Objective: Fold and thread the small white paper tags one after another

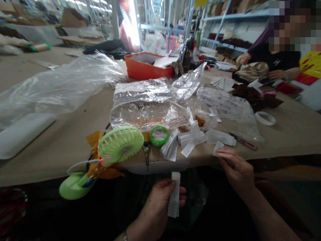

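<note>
In my left hand is a small stack of printed white labels, pinched under the thumb below the table's front edge. My right hand, over the table edge, pinches a single white label between thumb and fingertips. Beside it on the table lie several bundles of the same labels: a fanned one, another in the middle and one to the right. A pink-handled slim tool rests just beyond my right hand.
A green fan hangs at the table edge, near a green round tin and a screwdriver-like tool. Behind lie clear plastic bags, a tape roll and an orange box. A co-worker handles fabric at the right.
</note>
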